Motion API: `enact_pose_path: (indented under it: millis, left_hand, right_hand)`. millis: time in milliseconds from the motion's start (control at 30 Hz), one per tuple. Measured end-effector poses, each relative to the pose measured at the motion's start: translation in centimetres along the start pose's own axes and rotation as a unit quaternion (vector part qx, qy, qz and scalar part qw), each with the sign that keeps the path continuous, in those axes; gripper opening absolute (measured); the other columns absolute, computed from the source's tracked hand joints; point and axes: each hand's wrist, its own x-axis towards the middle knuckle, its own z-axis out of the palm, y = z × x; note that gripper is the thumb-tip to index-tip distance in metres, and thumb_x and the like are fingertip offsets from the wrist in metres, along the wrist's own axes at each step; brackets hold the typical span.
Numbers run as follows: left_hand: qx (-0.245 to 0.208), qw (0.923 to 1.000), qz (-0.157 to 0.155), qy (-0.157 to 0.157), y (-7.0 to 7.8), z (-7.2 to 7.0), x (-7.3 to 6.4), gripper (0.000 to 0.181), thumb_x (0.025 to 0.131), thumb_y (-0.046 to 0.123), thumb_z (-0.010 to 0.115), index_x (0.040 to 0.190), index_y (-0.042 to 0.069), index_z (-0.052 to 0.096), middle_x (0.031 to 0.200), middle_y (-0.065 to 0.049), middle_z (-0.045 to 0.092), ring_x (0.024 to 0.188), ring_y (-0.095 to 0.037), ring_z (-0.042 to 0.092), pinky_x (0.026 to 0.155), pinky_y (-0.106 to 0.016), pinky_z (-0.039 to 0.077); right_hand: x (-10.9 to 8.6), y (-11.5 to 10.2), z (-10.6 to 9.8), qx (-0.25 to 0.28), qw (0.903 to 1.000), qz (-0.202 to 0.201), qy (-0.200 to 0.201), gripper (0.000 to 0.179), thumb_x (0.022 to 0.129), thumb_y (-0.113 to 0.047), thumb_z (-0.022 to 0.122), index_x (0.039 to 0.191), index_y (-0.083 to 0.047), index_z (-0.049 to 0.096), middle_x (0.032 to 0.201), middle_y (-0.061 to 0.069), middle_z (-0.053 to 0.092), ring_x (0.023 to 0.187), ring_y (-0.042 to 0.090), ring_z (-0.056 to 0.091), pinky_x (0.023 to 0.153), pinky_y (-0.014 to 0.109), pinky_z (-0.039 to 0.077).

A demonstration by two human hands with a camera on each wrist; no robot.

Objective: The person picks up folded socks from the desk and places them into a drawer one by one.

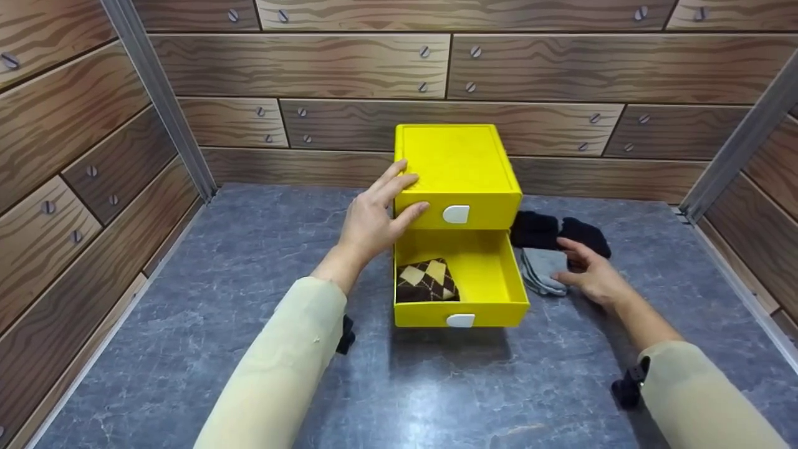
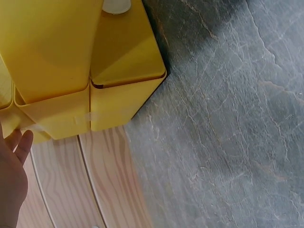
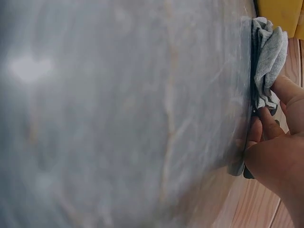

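Yellow two-drawer cabinet (image 1: pixel 458 159) stands in front of you on the gray marbled surface (image 1: pixel 187 349), near the wood-patterned back wall (image 1: pixel 561 68). Its lower drawer (image 1: pixel 430 315) is pulled out toward you, while its upper drawer (image 1: pixel 489 212) sits flush within the body. Your pale sleeves (image 1: pixel 271 368) reach in from either side.

Your left hand (image 1: pixel 377 218) rests on the cabinet's left front corner, the fingers extended over the top edge and the thumb against the upper front; nothing is clasped in it. Your right hand (image 1: pixel 592 277) is just right of the open drawer, its thumb and fingers bent at the right edge of the folded gray socks (image 1: pixel 541 267) and touching them; you cannot tell from these views whether they have gripped the cloth.

Two black sock bundles (image 1: pixel 534 231) lie behind the gray socks, beside the cabinet's right side. The brown-and-cream argyle socks (image 1: pixel 427 282) lie in the lower drawer's left part. A white handle (image 1: pixel 461 320) marks the middle of each drawer front.
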Motion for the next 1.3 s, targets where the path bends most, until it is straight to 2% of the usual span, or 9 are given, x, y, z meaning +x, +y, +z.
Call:
enact_pose_path:
  millis: [367,467,533,633,767,867,1033,1133,1300]
  left_hand:
    - [0.003,1.0,-0.001,-0.002,0.0,-0.1,0.1,0.058,0.102,0.052,0.068,0.151,0.022,0.061,0.168,0.006,0.041,0.138,-0.025,0.059,0.115,-0.039,0.046]
    - [0.006,1.0,0.0,-0.001,0.0,-0.1,0.1,0.058,0.102,0.052,0.068,0.151,0.022,0.061,0.168,0.005,0.041,0.138,-0.025,0.059,0.115,-0.039,0.046]
    - [0.005,1.0,0.001,-0.001,0.1,-0.2,0.1,0.058,0.102,0.052,0.068,0.151,0.022,0.061,0.168,0.005,0.04,0.139,-0.024,0.058,0.115,-0.039,0.045]
    - [0.006,1.0,0.003,0.0,0.0,-0.2,0.1,0.058,0.102,0.052,0.068,0.151,0.022,0.061,0.168,0.005,0.041,0.139,-0.024,0.058,0.115,-0.039,0.046]
    - [0.006,1.0,0.004,0.001,0.0,-0.1,0.1,0.058,0.102,0.052,0.069,0.151,0.021,0.061,0.168,0.005,0.041,0.138,-0.024,0.059,0.114,-0.04,0.047]
    - [0.007,1.0,0.005,0.0,0.1,-0.1,0.1,0.058,0.102,0.052,0.068,0.151,0.022,0.061,0.168,0.005,0.041,0.138,-0.024,0.059,0.114,-0.04,0.047]
    - [0.008,0.9999,0.009,0.002,0.1,-0.1,0.1,0.058,0.102,0.052,0.068,0.151,0.021,0.062,0.168,0.004,0.041,0.137,-0.024,0.06,0.113,-0.041,0.048]
    - [0.007,0.9999,0.011,0.003,0.0,-0.1,0.1,0.058,0.102,0.052,0.068,0.151,0.021,0.062,0.168,0.004,0.041,0.137,-0.025,0.06,0.113,-0.041,0.048]
    - [0.005,0.9999,0.009,0.004,-0.1,-0.1,0.0,0.057,0.102,0.052,0.068,0.151,0.022,0.062,0.168,0.005,0.041,0.137,-0.025,0.06,0.113,-0.041,0.048]
  right_hand:
    - [-0.1,-0.1,0.1,-0.025,0.9997,0.009,0.0,0.085,0.102,-0.019,0.074,0.17,-0.011,0.024,0.16,0.042,0.029,0.148,0.055,0.031,0.113,0.067,0.036]
    - [-0.1,-0.1,0.2,-0.029,0.9995,0.004,0.006,0.083,0.102,-0.019,0.074,0.169,-0.01,0.026,0.154,0.041,0.039,0.139,0.051,0.041,0.105,0.059,0.044]
    - [-0.2,-0.2,0.2,-0.034,0.9994,-0.001,0.011,0.082,0.102,-0.02,0.075,0.168,-0.008,0.029,0.149,0.04,0.045,0.133,0.047,0.046,0.098,0.049,0.048]
    - [-0.2,-0.1,0.3,-0.038,0.9991,-0.007,0.015,0.079,0.102,-0.019,0.074,0.167,-0.006,0.031,0.145,0.038,0.051,0.126,0.041,0.05,0.089,0.035,0.048]
    - [-0.3,0.0,0.3,-0.033,0.9991,-0.013,0.023,0.075,0.101,-0.016,0.075,0.164,-0.004,0.036,0.135,0.033,0.058,0.115,0.035,0.054,0.081,0.026,0.048]
    - [-0.4,0.0,0.5,-0.018,0.999,-0.02,0.035,0.069,0.1,-0.013,0.076,0.158,-0.001,0.043,0.115,0.021,0.061,0.097,0.025,0.054,0.072,0.025,0.048]
    - [-0.6,0.0,0.7,0.009,0.9984,-0.029,0.048,0.058,0.097,-0.007,0.077,0.147,0.002,0.048,0.091,0.006,0.05,0.076,0.014,0.047,0.062,0.024,0.044]
    - [-0.7,0.0,0.8,0.021,0.9977,-0.032,0.055,0.052,0.096,-0.004,0.078,0.14,0.002,0.049,0.087,0.004,0.05,0.074,0.012,0.047,0.061,0.023,0.043]
    - [-0.8,-0.1,1.1,0.004,0.9974,-0.034,0.064,0.033,0.098,-0.004,0.076,0.122,0.003,0.056,0.096,0.006,0.06,0.08,0.013,0.051,0.064,0.023,0.044]
